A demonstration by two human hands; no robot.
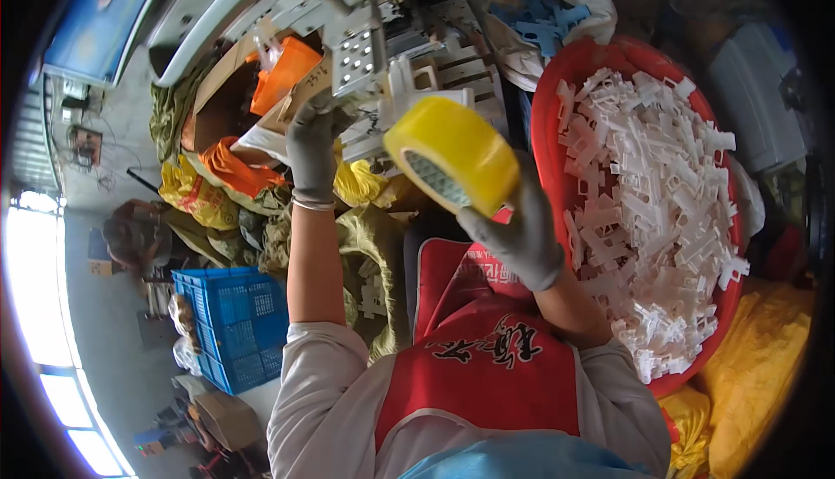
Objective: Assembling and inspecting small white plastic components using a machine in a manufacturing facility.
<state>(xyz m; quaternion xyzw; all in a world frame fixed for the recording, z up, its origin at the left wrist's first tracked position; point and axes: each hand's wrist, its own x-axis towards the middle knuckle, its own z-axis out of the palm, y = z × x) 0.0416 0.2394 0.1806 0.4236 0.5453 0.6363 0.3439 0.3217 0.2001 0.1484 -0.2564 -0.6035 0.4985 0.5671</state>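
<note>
A wide roll of yellow packing tape (487, 144) is held up in front of me by my right hand (526, 240), which wears a grey glove and grips its lower right rim. My left hand (311, 144), gloved the same way, is raised beside a cardboard box flap (300, 88). Its fingers are bent together, and what they hold, if anything, I cannot make out. Behind the tape lies a machine bed with a perforated metal plate (358, 60) and pale parts (417, 79). To the right of my right hand, a red tub (546, 114) holds many white plastic gun-shaped pieces (644, 218).
An open white sack (600, 1) with blue pieces (544, 23) stands beyond the tub. At left are an orange bag (285, 75), a yellow bag (196, 192) and a blue crate (230, 331). Yellow sacking (757, 375) lies at lower right. Another person (139, 236) is farther left.
</note>
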